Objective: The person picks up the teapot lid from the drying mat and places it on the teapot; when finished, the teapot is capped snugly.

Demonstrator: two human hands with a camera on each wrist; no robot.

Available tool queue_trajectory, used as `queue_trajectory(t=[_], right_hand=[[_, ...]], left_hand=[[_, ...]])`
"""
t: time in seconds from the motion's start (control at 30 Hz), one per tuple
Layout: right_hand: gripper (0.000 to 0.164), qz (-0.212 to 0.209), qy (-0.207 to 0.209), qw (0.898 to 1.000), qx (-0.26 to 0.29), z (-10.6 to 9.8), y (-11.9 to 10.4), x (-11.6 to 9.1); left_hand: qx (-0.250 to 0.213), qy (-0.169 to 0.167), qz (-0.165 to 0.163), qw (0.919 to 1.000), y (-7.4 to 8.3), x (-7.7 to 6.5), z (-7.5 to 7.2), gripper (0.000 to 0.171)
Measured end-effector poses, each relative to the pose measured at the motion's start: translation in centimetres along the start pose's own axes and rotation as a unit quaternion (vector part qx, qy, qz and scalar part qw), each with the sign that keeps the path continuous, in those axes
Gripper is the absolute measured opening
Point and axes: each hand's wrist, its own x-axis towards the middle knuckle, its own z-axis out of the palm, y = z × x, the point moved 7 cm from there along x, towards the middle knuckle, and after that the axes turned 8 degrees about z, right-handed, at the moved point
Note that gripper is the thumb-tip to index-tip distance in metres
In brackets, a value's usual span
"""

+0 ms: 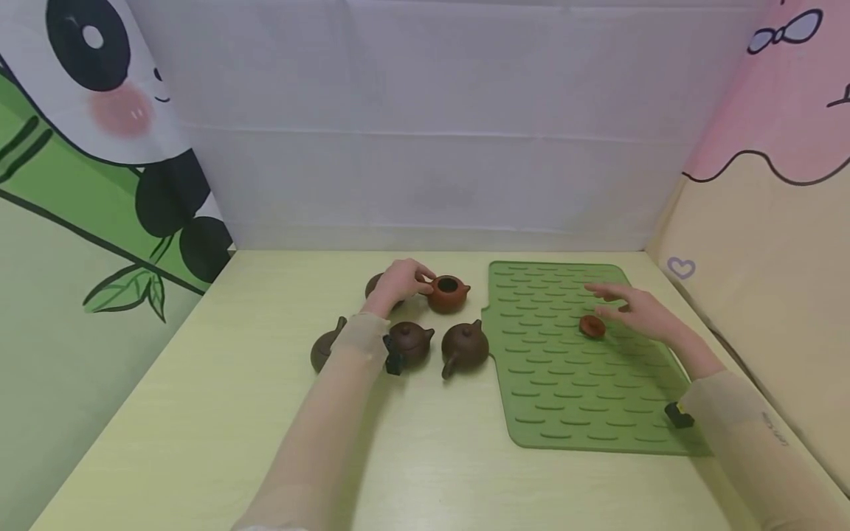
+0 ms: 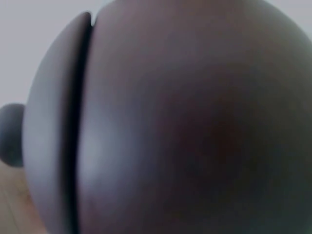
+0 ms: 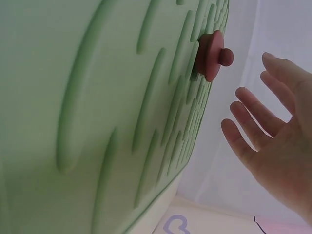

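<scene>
My left hand (image 1: 403, 282) pinches the handle side of a reddish-brown clay teapot (image 1: 448, 296), whose top is uncovered and shows a dark opening. A dark brown lidded teapot (image 2: 195, 122) fills the left wrist view and hides that hand there. Over the green ribbed mat (image 1: 544, 413), my right hand (image 1: 631, 310) hovers with fingers apart and slightly bent, holding nothing. Just beside its fingertips in the head view, a small reddish-brown lid (image 1: 592, 327) lies on the mat, its knob (image 3: 225, 57) showing in the right wrist view.
Near my left forearm stand several dark brown teapots: one at the left (image 1: 323, 349), one in the middle (image 1: 409, 344), one beside the mat (image 1: 465, 346). Another (image 1: 373, 284) is partly hidden behind my left hand. A white cloth wall (image 1: 438, 184) closes the table's back.
</scene>
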Motion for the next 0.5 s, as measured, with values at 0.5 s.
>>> queue_trajectory(t=[0.5], right_hand=[[0.04, 0.009, -0.022, 0.999, -0.035, 0.7, 1.5, 0.3]], left_hand=[[0.007, 0.002, -0.006, 1.0, 0.2, 0.0, 0.1, 0.034]])
